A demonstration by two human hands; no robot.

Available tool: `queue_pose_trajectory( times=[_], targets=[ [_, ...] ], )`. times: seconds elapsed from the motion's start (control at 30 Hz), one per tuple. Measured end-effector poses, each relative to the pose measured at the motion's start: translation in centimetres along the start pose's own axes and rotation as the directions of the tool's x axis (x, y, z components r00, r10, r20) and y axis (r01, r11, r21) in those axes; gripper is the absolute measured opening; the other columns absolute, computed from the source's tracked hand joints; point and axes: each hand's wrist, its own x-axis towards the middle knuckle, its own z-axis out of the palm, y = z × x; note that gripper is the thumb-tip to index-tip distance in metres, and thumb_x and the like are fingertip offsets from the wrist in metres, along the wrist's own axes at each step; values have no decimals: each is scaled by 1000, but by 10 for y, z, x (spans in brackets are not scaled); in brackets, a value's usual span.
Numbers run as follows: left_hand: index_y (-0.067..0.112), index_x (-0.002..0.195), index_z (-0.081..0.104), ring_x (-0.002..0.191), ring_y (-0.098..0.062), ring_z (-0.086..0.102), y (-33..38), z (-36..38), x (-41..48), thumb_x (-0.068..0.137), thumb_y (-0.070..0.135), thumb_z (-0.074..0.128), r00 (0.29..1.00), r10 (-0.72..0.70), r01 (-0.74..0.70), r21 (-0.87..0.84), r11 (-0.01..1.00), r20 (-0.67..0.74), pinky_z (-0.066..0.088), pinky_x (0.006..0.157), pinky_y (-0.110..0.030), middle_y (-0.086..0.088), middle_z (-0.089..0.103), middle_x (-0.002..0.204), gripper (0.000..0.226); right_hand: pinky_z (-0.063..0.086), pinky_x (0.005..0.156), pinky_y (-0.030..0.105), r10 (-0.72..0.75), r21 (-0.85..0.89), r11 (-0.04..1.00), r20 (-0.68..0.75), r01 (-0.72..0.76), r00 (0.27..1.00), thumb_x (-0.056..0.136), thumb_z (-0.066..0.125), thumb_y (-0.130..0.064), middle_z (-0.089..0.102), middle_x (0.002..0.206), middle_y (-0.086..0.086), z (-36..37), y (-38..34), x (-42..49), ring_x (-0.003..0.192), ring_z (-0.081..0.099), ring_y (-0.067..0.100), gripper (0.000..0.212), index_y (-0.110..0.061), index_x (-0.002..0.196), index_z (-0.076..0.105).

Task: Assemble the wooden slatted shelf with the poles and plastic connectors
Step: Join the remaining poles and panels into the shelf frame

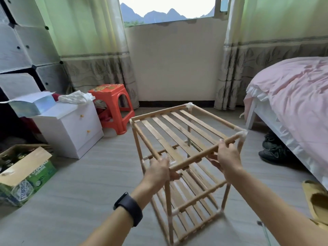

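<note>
Standing on the pale grey plank floor (pixel 85 183), the light wooden slatted shelf (pixel 177 125) fills the middle of the view, three tiers of slats stacked between round wooden poles. White plastic connectors (pixel 242 134) join the poles at the corners. Whether every foot sits flat on the floor cannot be told.

The left hand (pixel 158 172), at seven o'clock of the top tier, has its fingers curled round the near-left corner, where the top front pole (pixel 198 156) meets an upright. A black wristband (pixel 128 208) circles that wrist. The right hand (pixel 229 157), at five o'clock of the top tier, wraps its fingers over the same front pole, just short of the near-right connector. Both hands grip the frame; neither lies loose.

At nine o'clock of the shelf, well apart from it, stands a white two-drawer bedside cabinet (pixel 71 128) with an open box and crumpled white plastic on top. An orange plastic stool (pixel 113 107) sits at ten o'clock, beside the cabinet. A green-printed cardboard carton (pixel 24 178) with open flaps lies at eight o'clock. At three o'clock is a bed with a pink cover (pixel 292 103), with dark shoes (pixel 273 148) beneath its edge and a yellow slipper (pixel 317 201) at four o'clock. At twelve o'clock, pale green curtains (pixel 85 32) flank a window showing mountains.
</note>
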Motion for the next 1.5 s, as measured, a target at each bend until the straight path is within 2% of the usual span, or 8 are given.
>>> queue_pose_trajectory(
  times=[0.2,0.37,0.47,0.73,1.03,1.2,1.3,1.5],
  targets=[
    [28,95,68,83,-9,68,44,23,-28,96,49,58,886,139,-349,440,828,442,60,82,-38,6,71,92,24,53,81,49,-75,-345,939,-201,1,977,96,54,-49,60,116,11,-39,-16,44,98,60,28,53,-12,133,50],
    [30,106,62,91,-13,61,76,-28,21,97,46,52,881,472,-276,786,553,-23,55,80,-39,5,66,106,21,46,64,31,-172,-713,670,125,209,977,93,63,-49,41,138,12,-36,-33,15,108,50,26,64,-19,144,39],
    [25,123,52,107,-27,53,67,-71,56,95,47,49,888,394,96,933,346,-237,47,90,-45,-6,57,118,36,41,105,50,-195,-836,414,305,360,932,93,53,-61,35,152,3,-29,-35,-22,140,29,27,64,-28,146,39],
    [13,97,62,76,-23,66,35,-85,50,103,34,37,978,41,156,849,504,-204,57,73,-41,-6,67,84,33,30,98,48,-397,-901,141,327,409,857,101,28,-46,63,120,-10,-21,-9,-41,119,48,19,34,-36,116,57],
    [25,109,69,81,-6,72,57,-52,-9,102,37,55,798,-142,-200,479,855,586,52,61,-15,0,74,102,20,43,99,48,-330,-878,292,280,380,901,97,43,-59,63,121,-2,-33,-34,-14,116,52,24,39,-32,114,64],
    [15,98,73,83,-16,72,40,-70,44,99,32,57,978,196,-201,532,823,67,59,70,-32,0,73,90,23,54,83,34,-56,-747,329,595,577,802,74,27,-92,61,112,-10,7,-52,-78,96,59,8,80,-34,118,62],
    [18,123,58,113,-25,59,32,-87,82,96,39,56,922,265,-83,524,848,-283,51,96,-44,-6,61,121,34,52,86,36,-54,-741,35,668,670,742,92,43,-72,53,112,-10,18,-41,-107,98,54,12,51,-33,124,52],
    [8,146,38,109,-21,57,25,-77,111,99,28,55,986,72,-5,401,916,-151,43,85,-32,-8,63,118,54,45,86,38,-322,-682,-68,705,728,631,106,32,-39,48,121,-8,10,-19,-87,96,54,16,30,-32,132,45]
  ],
)
